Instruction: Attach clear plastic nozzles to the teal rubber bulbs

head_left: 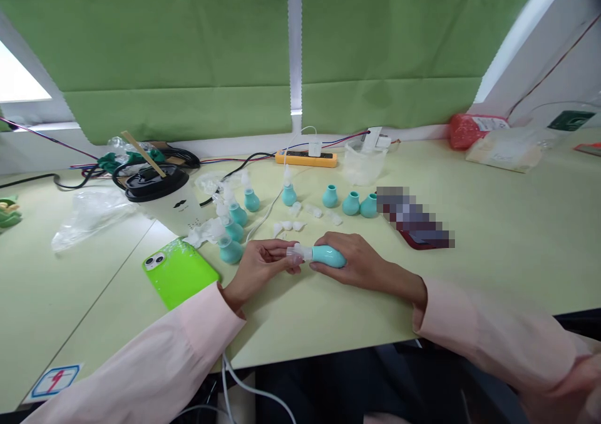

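My right hand (354, 261) is closed around a teal bulb (329, 257), which lies on its side with its neck toward the left. A clear plastic nozzle (299, 253) sits at that neck, and my left hand (265, 264) pinches its outer end. Behind my hands, small clear plastic pieces (295, 225) lie on the table. Several teal bulbs with clear tops (231, 248) stand in a slanting row behind my left hand, and another (288, 194) stands farther back. Three teal bulbs without tops (351, 203) stand behind my right hand.
A bright green phone (181, 274) lies left of my left hand, with a lidded cup (173, 205) behind it. A dark phone (416, 220) lies to the right. Farther back are a clear tub (365, 163) and an orange power strip (300, 159). A white cable (267, 214) crosses the table.
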The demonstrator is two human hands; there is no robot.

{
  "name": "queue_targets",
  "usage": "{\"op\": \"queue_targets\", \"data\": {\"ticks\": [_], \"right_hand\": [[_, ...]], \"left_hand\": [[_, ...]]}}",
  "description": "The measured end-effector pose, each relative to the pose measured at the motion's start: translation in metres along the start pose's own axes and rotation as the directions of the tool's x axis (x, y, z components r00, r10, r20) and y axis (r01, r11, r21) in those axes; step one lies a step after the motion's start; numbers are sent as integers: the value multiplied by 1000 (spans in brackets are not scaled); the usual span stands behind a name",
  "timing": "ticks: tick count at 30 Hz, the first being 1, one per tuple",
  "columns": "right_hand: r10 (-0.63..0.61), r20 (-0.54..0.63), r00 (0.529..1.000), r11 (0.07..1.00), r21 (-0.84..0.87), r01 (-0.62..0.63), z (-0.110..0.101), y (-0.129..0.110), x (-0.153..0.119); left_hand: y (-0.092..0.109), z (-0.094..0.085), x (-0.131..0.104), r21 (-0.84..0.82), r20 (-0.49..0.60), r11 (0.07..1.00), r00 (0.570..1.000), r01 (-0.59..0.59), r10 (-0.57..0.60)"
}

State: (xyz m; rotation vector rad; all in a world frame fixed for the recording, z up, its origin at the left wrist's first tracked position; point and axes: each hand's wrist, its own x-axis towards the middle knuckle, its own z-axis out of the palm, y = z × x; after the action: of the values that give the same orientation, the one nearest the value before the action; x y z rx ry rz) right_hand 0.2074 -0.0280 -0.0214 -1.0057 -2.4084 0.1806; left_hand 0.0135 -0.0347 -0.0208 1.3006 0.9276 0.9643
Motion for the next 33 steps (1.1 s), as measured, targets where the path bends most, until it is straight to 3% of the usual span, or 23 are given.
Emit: {"op": "queue_targets", "data": {"ticks": [8, 12, 15, 20, 26, 29, 33], "right_hand": [[-161, 16, 987, 948, -276, 159, 5, 2, -4], [-130, 67, 989, 929, -341, 145, 3, -2, -4], [-70, 68, 995, 973, -216, 83, 4, -4, -3], [59, 97, 994, 983, 169, -75, 4, -7, -1], [244, 248, 938, 768, 541, -343, -5, -17, 3], [248, 309, 918, 667, 634, -393, -8, -20, 6], [218, 403, 889, 611, 654, -446, -9, -16, 8]], "left_hand": [[4, 1, 1, 49, 14, 997, 998, 67, -68], [3, 1, 1, 47, 22, 996, 997, 76, -77], [0, 1, 0, 73, 14, 997, 1000, 21, -22], [-2, 1, -2, 120, 8, 992, 999, -42, 42], [1, 3, -4, 123, -8, 990, 997, -71, 73], [2, 3, -4, 125, 0, 988, 996, -93, 94], [0, 1, -4, 141, 45, 983, 993, -118, 113]]}}
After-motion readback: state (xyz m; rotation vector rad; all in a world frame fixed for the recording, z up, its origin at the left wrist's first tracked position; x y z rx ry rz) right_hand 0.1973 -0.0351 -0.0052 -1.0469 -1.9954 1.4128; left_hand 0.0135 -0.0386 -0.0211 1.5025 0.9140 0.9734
